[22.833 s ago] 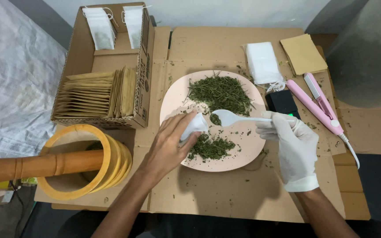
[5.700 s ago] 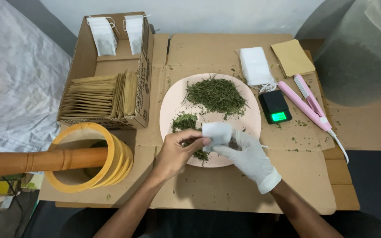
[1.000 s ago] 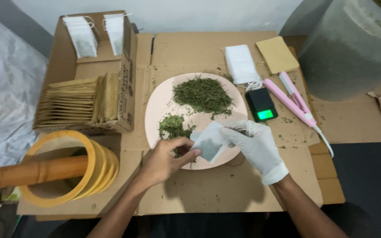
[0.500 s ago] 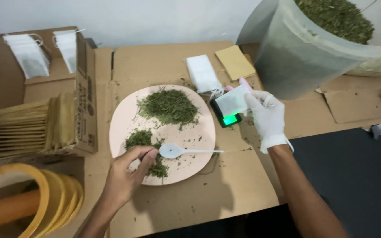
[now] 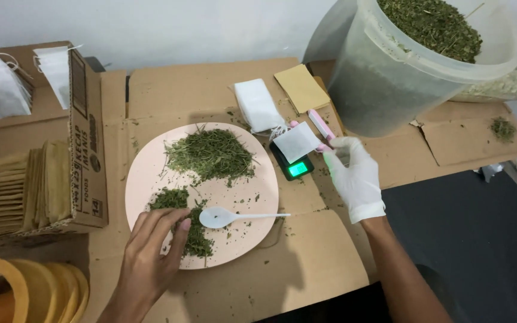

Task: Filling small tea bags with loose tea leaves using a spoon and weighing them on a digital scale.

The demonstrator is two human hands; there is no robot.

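Weighing step. Small white filter sachet (image 5: 296,142): lying on the black pocket scale with green lit display (image 5: 292,162). White-gloved right hand (image 5: 352,173): just beside the scale, grip apart, empty. Bare left hand (image 5: 151,245): fingers loose on the pale pink round plate (image 5: 258,197), near the white plastic spoon (image 5: 222,216). Next move likely calls for reading the display.

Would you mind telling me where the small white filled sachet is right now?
In the head view, the small white filled sachet lies on the little black scale with the green display, right of the pink round plate, just beside the white-gloved right hand.
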